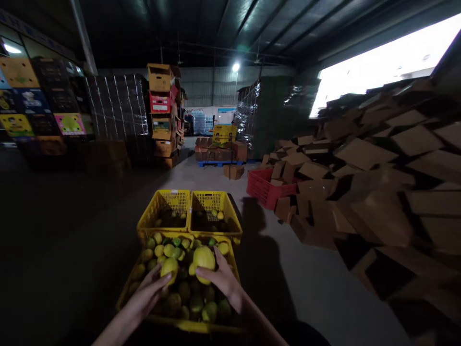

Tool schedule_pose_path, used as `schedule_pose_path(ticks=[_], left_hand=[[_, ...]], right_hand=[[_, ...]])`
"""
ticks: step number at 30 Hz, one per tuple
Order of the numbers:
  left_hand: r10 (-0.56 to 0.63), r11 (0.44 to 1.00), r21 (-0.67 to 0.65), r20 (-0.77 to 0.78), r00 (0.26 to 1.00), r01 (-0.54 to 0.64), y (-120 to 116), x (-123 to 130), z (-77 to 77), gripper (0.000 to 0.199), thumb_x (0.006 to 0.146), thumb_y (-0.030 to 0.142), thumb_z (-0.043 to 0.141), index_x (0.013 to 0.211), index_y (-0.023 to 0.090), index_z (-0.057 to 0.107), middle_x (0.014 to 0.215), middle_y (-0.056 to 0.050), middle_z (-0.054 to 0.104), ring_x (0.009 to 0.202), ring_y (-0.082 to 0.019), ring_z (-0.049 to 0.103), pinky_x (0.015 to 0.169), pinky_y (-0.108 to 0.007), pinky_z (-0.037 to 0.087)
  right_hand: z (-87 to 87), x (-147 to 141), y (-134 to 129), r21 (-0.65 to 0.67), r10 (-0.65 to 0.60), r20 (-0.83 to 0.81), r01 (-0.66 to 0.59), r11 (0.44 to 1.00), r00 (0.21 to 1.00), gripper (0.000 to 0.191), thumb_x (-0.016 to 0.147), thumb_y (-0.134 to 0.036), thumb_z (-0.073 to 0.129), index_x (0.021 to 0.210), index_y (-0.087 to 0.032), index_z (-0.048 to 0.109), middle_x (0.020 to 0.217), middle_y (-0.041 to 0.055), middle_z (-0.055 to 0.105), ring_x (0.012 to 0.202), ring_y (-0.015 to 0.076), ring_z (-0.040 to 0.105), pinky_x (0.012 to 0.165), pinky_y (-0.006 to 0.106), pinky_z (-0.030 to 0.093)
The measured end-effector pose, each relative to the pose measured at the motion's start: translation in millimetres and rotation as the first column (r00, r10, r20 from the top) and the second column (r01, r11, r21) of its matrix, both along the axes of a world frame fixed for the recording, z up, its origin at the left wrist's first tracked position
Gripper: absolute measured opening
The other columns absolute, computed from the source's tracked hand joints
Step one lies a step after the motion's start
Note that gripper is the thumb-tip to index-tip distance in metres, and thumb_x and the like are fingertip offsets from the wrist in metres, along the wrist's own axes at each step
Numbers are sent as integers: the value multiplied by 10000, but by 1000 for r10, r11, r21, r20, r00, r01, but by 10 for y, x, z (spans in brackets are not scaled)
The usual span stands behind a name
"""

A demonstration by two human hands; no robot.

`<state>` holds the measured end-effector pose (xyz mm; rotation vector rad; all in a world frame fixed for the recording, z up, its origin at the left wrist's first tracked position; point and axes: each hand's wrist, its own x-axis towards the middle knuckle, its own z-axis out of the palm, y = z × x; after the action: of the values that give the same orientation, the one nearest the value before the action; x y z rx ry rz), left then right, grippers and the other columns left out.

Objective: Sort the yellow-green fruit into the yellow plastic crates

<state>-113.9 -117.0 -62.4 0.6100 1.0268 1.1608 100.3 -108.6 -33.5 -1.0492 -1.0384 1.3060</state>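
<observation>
My left hand (154, 284) is closed round a yellow lemon (170, 269), thumb across its lower side. A bigger-looking yellow lemon (204, 262) is gripped in my right hand (222, 278). Another small yellow fruit shows at its left edge; whether I hold that one too, I cannot tell. Both hands are over a yellow plastic crate (187, 325) full of yellow and green lemons (209, 312). The near fruit lies in shadow.
Beyond the full crate stand two yellow crates, the left one (147, 211) and the right one (235, 216), with a few lemons inside. To the right are a red crate (264, 190) and a large heap of cardboard boxes (363, 154). Stacked cartons (162, 120) rise behind.
</observation>
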Motion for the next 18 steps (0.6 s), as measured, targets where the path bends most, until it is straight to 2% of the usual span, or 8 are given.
schedule_pose_path(ticks=[2,4,6,8,12,15,18], left_hand=[[10,999,34,0,1000,-10,269,142,191,437,530,221,867,936,197,707,1075,-97,696,1088,-247,628,891,-286,505],[49,998,47,12,999,-49,460,270,283,348,549,195,855,855,200,689,1042,-88,698,1076,-251,635,900,-288,513],[72,995,68,40,997,-74,559,350,266,305,567,210,848,819,207,676,1008,-79,701,1071,-268,637,907,-302,518],[68,992,102,68,995,-75,596,375,185,302,576,248,846,818,214,671,997,-71,699,1078,-287,630,922,-326,514],[97,976,191,26,995,-100,694,359,78,416,559,329,849,892,220,624,1033,-47,670,1060,-263,622,931,-350,507],[222,914,373,-120,968,-163,850,390,107,564,499,341,856,960,217,556,1007,-33,630,980,-228,622,885,-335,515],[289,844,518,-222,931,-138,946,463,157,587,501,324,832,973,226,498,1001,-24,588,913,-193,607,834,-300,514]], right_hand=[[32,-31,199,0,6,-2,-6,1000,1000,765,428,-296,879,1139,-238,601,1134,64,663,1058,283,614,924,404,495],[-29,-19,319,5,39,-38,-38,999,999,782,436,-298,873,1163,-246,590,1148,58,665,1070,285,618,942,407,491],[-133,23,383,9,66,-58,-65,998,996,728,450,-301,869,1125,-240,604,1091,52,689,1038,289,636,939,414,493],[-216,69,423,9,60,-53,-60,998,997,676,456,-304,868,1079,-233,614,1058,51,701,1016,293,645,933,420,495],[-230,119,519,70,19,29,-21,997,999,703,474,-307,862,1117,-217,589,1132,82,684,1046,303,634,930,425,492],[-184,130,600,188,-69,152,40,981,986,691,525,-322,843,1146,-202,568,1136,101,674,1039,296,631,926,424,488],[-141,143,660,309,-241,247,159,938,939,628,582,-353,812,1137,-203,560,1124,96,658,1018,277,621,908,412,484]])
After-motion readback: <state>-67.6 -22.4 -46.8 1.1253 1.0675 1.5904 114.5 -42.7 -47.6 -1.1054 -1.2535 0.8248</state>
